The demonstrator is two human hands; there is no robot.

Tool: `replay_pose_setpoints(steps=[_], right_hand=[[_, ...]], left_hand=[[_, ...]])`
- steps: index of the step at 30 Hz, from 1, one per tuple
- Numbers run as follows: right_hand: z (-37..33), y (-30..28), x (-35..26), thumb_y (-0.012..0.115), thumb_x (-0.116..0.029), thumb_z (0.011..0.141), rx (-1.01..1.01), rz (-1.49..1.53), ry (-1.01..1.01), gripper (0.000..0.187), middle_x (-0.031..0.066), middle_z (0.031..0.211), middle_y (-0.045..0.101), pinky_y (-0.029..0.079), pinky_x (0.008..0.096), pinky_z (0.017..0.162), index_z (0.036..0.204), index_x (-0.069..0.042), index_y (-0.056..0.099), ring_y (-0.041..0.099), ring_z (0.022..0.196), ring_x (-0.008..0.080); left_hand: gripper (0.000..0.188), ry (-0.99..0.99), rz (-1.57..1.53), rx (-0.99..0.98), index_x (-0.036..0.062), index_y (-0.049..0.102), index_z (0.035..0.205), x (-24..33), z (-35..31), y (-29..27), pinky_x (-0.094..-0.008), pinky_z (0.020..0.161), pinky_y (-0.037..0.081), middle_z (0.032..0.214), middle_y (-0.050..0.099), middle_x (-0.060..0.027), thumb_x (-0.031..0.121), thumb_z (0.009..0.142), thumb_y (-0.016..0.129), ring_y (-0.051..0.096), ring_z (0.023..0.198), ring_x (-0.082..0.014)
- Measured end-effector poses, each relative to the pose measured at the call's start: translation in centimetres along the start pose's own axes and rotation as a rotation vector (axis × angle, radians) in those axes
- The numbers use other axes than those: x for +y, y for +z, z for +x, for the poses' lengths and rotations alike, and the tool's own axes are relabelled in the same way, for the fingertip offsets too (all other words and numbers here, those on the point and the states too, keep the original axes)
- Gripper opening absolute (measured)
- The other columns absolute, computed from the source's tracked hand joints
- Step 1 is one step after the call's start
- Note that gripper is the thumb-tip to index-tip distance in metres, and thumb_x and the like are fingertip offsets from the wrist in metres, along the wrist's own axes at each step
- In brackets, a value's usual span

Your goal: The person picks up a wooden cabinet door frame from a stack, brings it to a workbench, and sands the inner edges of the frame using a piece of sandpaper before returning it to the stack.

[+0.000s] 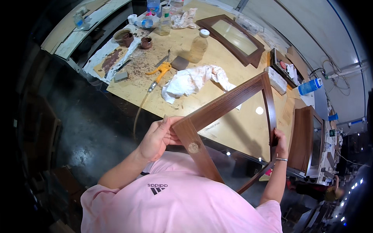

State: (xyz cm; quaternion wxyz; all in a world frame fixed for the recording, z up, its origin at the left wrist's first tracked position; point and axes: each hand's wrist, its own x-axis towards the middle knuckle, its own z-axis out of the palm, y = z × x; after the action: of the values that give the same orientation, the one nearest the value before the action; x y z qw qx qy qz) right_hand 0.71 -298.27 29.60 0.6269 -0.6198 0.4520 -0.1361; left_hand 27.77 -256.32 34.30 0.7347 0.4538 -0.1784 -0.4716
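Note:
A dark brown wooden cabinet door (pixel 229 101) is tilted in front of me, over the front edge of the workbench. Bright spots of light show inside its frame, like reflections on a clear pane. My left hand (pixel 157 136) is closed on the near left corner, thumb on top. Just beside that corner, a round pale recess (pixel 193 147) marks the frame's wood. On the opposite side my right hand (pixel 281 142) grips the frame's outer edge, with its fingers partly hidden. The door's lowest part is hidden behind my shirt.
On the workbench (pixel 151 97) lie a crumpled white cloth (pixel 192 81), a yellow air blow gun (pixel 160 72) with hose, and a sanding pad (pixel 180 63). A capped bottle (pixel 199 47) and another framed door (pixel 233 37) are farther back. Stacked brown panels (pixel 301 139) stand right.

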Motion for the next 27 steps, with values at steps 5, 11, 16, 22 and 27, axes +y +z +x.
replay_pose_setpoints(steps=[5, 11, 16, 22, 27], right_hand=[[2.0, 2.6, -0.5, 0.054, -0.037, 0.086, -0.048, -0.082, -0.033, 0.029, 0.0002, 0.056, 0.05, 0.041, 0.0252, 0.041, 0.07, -0.012, 0.052, 0.048, 0.046, 0.011], [3.9, 7.8, 1.7, 0.056, -0.035, 0.086, 0.089, -0.054, -0.117, 0.026, -0.0029, 0.056, 0.043, 0.035, 0.0246, 0.041, 0.071, -0.014, 0.053, 0.043, 0.045, 0.01], [2.3, 10.0, 2.2, 0.057, -0.037, 0.085, 0.353, -0.028, -0.11, 0.026, -0.004, 0.058, 0.043, 0.031, 0.0232, 0.041, 0.071, -0.016, 0.054, 0.041, 0.045, 0.0083], [0.9, 13.2, 1.4, 0.061, -0.032, 0.086, 0.476, 0.089, -0.117, 0.029, -0.0047, 0.063, 0.042, 0.029, 0.0223, 0.049, 0.068, -0.014, 0.045, 0.039, 0.055, 0.0065], [-0.8, 14.3, 2.0, 0.058, -0.028, 0.088, 0.517, 0.087, -0.139, 0.03, -0.0036, 0.064, 0.044, 0.031, 0.0226, 0.052, 0.066, -0.013, 0.044, 0.04, 0.059, 0.0066]], left_hand=[[0.064, 0.007, -0.08, -0.042, -0.0088, 0.039, 0.13, 1.1, 0.6, -2.9, -0.0396, 0.086, 0.052, 0.115, 0.058, -0.0201, 0.047, 0.099, 0.031, 0.063, 0.099, -0.0253], [0.051, -0.123, -0.107, 0.008, -0.0065, 0.047, 0.126, 3.0, 2.8, -9.2, -0.0392, 0.085, 0.053, 0.109, 0.062, -0.0165, 0.036, 0.099, 0.038, 0.064, 0.097, -0.0227], [0.024, 0.271, 0.413, 0.646, -0.0014, 0.063, 0.101, 5.3, 8.6, -27.3, -0.0252, 0.073, 0.049, 0.09, 0.066, -0.0059, 0.02, 0.092, 0.057, 0.062, 0.082, -0.0114], [0.015, -0.01, 1.49, 1.032, 0.0108, 0.065, 0.094, 9.4, 9.5, -40.7, -0.0384, 0.071, 0.049, 0.091, 0.066, -0.0098, 0.022, 0.083, 0.065, 0.064, 0.083, -0.0279], [0.018, -0.083, 1.581, 1.016, 0.0095, 0.062, 0.088, 8.4, 9.9, -43.3, -0.0453, 0.073, 0.048, 0.092, 0.064, -0.0116, 0.025, 0.08, 0.066, 0.062, 0.088, -0.0327]])
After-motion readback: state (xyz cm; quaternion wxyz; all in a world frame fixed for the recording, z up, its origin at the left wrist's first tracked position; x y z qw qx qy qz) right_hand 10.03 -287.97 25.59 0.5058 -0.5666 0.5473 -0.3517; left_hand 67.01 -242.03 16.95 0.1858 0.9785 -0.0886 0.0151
